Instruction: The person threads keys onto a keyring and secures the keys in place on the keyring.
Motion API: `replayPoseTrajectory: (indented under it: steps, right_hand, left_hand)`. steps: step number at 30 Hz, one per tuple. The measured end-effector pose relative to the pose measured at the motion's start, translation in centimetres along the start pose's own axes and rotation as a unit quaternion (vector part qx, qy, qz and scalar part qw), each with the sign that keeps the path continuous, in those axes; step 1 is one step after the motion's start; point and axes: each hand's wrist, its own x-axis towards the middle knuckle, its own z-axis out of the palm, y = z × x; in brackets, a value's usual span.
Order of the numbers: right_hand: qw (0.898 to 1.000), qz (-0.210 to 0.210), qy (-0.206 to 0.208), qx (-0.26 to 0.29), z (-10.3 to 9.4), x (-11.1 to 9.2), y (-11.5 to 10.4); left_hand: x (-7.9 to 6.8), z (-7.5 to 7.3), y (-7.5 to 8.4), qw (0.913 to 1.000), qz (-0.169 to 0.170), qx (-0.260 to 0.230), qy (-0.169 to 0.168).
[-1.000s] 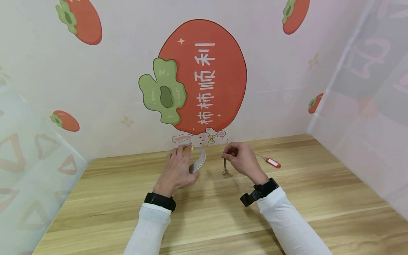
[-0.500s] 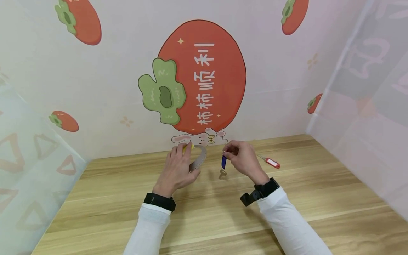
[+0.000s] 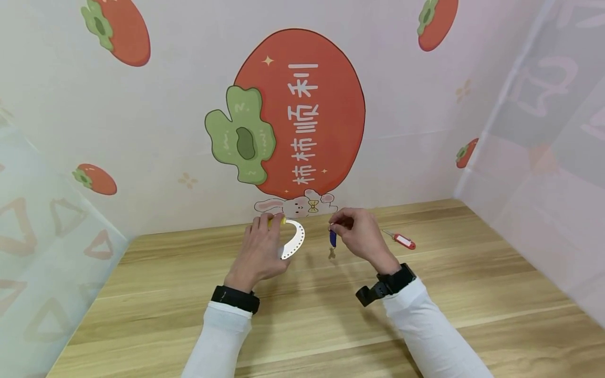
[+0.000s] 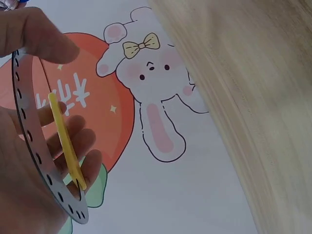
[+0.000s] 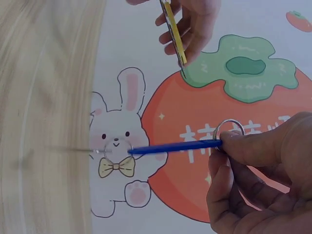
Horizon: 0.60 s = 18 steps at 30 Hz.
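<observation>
My left hand (image 3: pixel 257 247) holds a curved silver-white plate (image 3: pixel 298 240) with a row of small holes along its outer edge. A straight yellow bar (image 4: pixel 66 141) joins the plate's end, and the fingers curl by it in the left wrist view. Off to the right, my right hand (image 3: pixel 361 239) pinches a metal split ring (image 5: pixel 229 121) between thumb and forefinger. From that ring hangs a blue key tag (image 3: pixel 333 239), with a brass-coloured key (image 3: pixel 332 253) dangling below it, blurred in the right wrist view.
A red key tag (image 3: pixel 404 241) with a white label and a key (image 3: pixel 388 232) attached lies on the wooden table (image 3: pixel 293 325), right of my right hand. Behind the table rises a wall (image 3: pixel 402 173) printed with persimmons and a rabbit.
The plate in my left hand has tilted, so its face now looks bright white. The blue tag has turned from edge-on, and its key has swung. Both hands stay nearly in place.
</observation>
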Motion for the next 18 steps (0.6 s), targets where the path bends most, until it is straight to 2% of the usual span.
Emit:
replayPoseTrajectory:
  steps: [18]
  right_hand:
    - [1.0, -0.003, -0.014, 0.012, -0.38, -0.03, -0.48]
  left_hand:
    - [-0.11, -0.29, 0.17, 0.9998, 0.004, -0.001, -0.017]
